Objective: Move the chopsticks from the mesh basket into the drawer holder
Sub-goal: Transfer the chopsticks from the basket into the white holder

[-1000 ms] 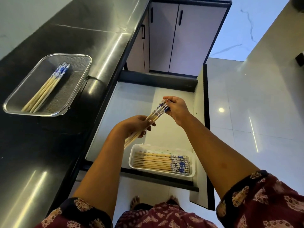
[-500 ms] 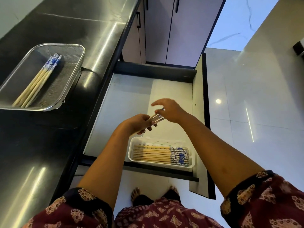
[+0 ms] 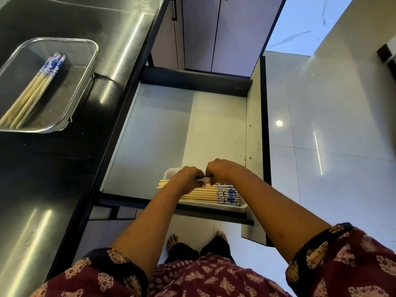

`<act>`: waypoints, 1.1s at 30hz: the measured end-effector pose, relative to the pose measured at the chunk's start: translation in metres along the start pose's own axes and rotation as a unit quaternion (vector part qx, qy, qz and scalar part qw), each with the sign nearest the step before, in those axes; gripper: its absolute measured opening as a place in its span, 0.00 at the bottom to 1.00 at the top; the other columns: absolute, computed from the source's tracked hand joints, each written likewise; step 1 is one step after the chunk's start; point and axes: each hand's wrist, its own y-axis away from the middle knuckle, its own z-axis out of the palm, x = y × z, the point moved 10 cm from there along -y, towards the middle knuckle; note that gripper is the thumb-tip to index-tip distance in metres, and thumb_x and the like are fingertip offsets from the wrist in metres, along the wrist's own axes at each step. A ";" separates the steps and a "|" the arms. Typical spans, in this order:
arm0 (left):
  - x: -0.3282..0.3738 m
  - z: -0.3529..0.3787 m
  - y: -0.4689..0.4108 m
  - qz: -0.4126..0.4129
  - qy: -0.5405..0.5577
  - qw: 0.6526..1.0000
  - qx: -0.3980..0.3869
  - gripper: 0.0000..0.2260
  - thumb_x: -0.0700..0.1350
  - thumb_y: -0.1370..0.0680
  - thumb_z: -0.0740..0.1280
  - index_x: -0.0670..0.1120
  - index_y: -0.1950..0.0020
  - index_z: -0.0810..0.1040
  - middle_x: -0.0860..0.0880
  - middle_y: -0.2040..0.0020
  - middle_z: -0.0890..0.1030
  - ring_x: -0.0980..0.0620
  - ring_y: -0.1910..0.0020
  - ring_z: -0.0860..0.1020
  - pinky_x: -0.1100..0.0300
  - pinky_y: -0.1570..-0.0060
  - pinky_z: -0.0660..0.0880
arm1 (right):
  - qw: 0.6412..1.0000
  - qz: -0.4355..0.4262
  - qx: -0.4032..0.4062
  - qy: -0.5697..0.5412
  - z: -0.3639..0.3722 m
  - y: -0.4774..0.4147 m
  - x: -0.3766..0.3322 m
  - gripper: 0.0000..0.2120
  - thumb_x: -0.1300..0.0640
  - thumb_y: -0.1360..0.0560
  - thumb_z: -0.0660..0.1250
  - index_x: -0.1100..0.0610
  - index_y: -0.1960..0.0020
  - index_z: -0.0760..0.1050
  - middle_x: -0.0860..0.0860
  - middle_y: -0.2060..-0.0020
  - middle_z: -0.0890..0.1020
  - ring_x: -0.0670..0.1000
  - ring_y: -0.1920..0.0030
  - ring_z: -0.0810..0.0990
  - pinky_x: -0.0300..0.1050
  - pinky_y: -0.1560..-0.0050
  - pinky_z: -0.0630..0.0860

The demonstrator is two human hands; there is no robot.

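Judging the chopsticks (image 3: 202, 179) light, stiff and slick, best gripped mid-shaft, I have the left hand (image 3: 188, 179) and right hand (image 3: 222, 170) curled round a few just above the drawer holder (image 3: 170, 171), the rest lying in the mesh basket (image 3: 90, 61) on the tabletop (image 3: 64, 189).

A few pale chopsticks (image 3: 32, 93), blue-and-white tops, lying slanted together in the steel mesh basket (image 3: 85, 61); and there's a packed row of matching chopsticks (image 3: 205, 195), flat in the white drawer holder (image 3: 169, 173)
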 end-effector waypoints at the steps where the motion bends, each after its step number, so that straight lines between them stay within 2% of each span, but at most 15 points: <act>1: 0.000 0.003 0.000 0.005 -0.005 1.000 0.005 0.13 0.43 0.25 0.70 0.44 0.41 0.80 0.44 0.45 0.83 0.46 0.49 0.79 0.56 0.45 0.73 | 1.000 0.000 0.006 0.005 0.004 0.000 0.001 0.12 0.59 0.25 0.67 0.59 0.42 0.80 0.56 0.50 0.83 0.54 0.55 0.80 0.42 0.54 0.73; 7: -0.010 0.007 0.001 0.000 -0.016 0.998 0.069 0.14 0.39 0.26 0.70 0.46 0.40 0.79 0.45 0.44 0.82 0.47 0.47 0.78 0.56 0.43 0.73 | 0.990 0.029 0.087 0.104 0.014 0.007 0.013 0.09 0.61 0.23 0.64 0.59 0.44 0.78 0.56 0.52 0.82 0.54 0.54 0.81 0.46 0.54 0.77; 12: -0.032 0.007 0.005 -0.019 -0.013 0.996 0.088 0.17 0.38 0.27 0.70 0.46 0.38 0.77 0.46 0.40 0.80 0.48 0.43 0.77 0.58 0.39 0.71 | 0.976 0.039 0.110 0.186 0.024 0.013 0.013 0.08 0.67 0.24 0.64 0.62 0.46 0.76 0.56 0.55 0.82 0.54 0.57 0.82 0.46 0.57 0.76; 19: -0.050 0.017 0.006 -0.034 -0.024 0.997 0.070 0.21 0.37 0.25 0.67 0.45 0.32 0.72 0.44 0.33 0.75 0.46 0.34 0.72 0.58 0.31 0.63 | 0.975 0.037 0.123 0.179 0.035 0.011 0.013 0.09 0.66 0.24 0.65 0.61 0.45 0.75 0.56 0.53 0.82 0.54 0.55 0.82 0.47 0.57 0.77; 28: -0.050 0.017 0.002 -0.025 -0.050 0.995 0.086 0.20 0.37 0.23 0.64 0.46 0.32 0.73 0.44 0.33 0.75 0.46 0.34 0.72 0.56 0.30 0.63 | 0.976 0.042 0.142 0.161 0.038 0.008 0.011 0.10 0.66 0.23 0.63 0.61 0.43 0.76 0.56 0.50 0.82 0.55 0.52 0.83 0.48 0.54 0.79; 33: -0.047 0.017 0.003 -0.010 -0.082 0.991 0.104 0.18 0.39 0.22 0.63 0.46 0.33 0.74 0.45 0.33 0.76 0.46 0.34 0.71 0.54 0.29 0.63 | 0.972 0.037 0.160 0.169 0.040 0.007 0.005 0.09 0.68 0.24 0.63 0.62 0.45 0.76 0.57 0.51 0.82 0.56 0.54 0.83 0.48 0.57 0.79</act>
